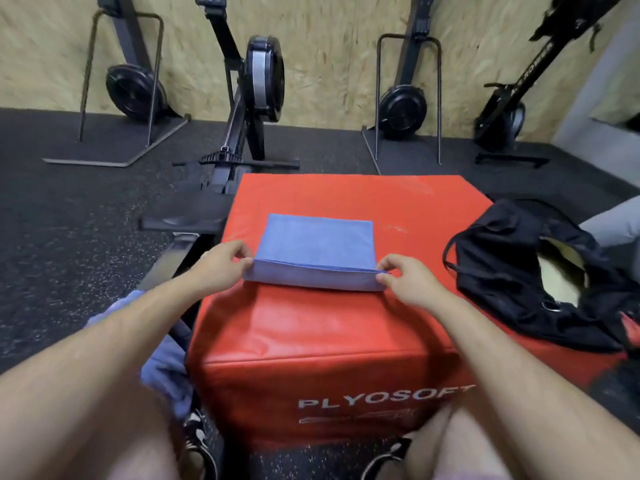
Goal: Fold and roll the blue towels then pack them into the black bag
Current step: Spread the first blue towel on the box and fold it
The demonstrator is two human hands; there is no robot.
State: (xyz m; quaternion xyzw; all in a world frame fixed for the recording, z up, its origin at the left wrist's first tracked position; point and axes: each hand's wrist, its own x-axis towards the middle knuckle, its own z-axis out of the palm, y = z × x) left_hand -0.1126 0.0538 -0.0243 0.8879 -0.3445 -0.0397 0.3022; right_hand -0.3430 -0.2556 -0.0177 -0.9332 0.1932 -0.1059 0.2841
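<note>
A folded blue towel [317, 245] lies flat on top of the red padded box [339, 320]. My left hand [221, 263] pinches the towel's near left corner and my right hand [405, 275] pinches its near right corner; the near edge is lifted slightly off the box. The black bag [512, 282] lies slumped on the box's right side, its mouth open toward the right. More blue towel cloth [166, 362] hangs beside the box at the lower left, partly hidden by my left forearm.
Several black exercise machines [252, 98] stand against the wooden wall beyond the box. A rowing machine rail [183, 220] runs along the box's left side. Dark rubber floor surrounds the box. A grey-clad leg [613, 226] shows at the right edge.
</note>
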